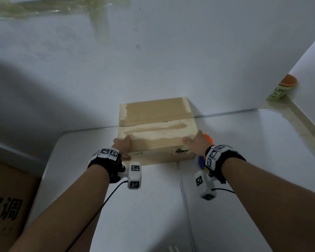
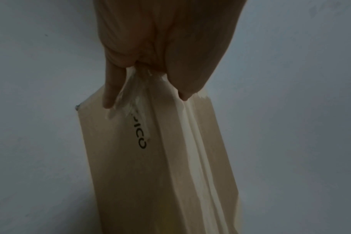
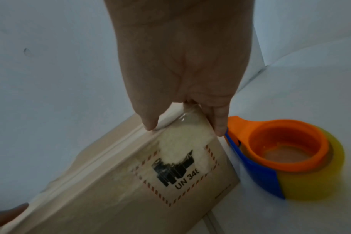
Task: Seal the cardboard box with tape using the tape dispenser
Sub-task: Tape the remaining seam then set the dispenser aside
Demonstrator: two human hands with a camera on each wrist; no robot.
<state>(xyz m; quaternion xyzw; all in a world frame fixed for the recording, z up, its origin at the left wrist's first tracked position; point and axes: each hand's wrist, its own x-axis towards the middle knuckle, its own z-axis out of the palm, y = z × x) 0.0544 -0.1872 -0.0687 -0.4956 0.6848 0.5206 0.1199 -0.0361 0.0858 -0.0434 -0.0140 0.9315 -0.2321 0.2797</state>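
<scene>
At the far left of the head view a large brown carton (image 1: 7, 202) with printed characters stands beside the white table (image 1: 153, 206). Your left hand (image 1: 121, 145) grips the near-left corner of the cardboard box (image 1: 155, 130), thumb up on the top face and the fingers down the left side. The left wrist view adds what the head view hides: the thumb (image 2: 187, 74) and a finger (image 2: 111, 88) are spread to either side of the corner, each pressed on the box (image 2: 160, 158), with a crumpled strip of clear tape (image 2: 128, 95) between them.

The box sits at the far middle of the table, touching the wall (image 1: 153, 60). Its long axis runs left to right, and the flap seam runs the same way; the flaps lie shut, and the printed front faces you.

Your right hand (image 1: 195, 143) holds the near-right corner. In the right wrist view, 2 digits (image 3: 148, 117) are spread astride that corner of the box (image 3: 130, 190), pressing glossy tape over the printed label. Only this view shows the tape dispenser (image 3: 281, 156) whole: orange and blue, with a yellowish roll, lying flat on the table just beside the box with its core opening upward. In the head view only orange and blue slivers of it (image 1: 207, 138) show past the wrist.

At the far right an orange-topped container (image 1: 282, 90) stands on a ledge.
</scene>
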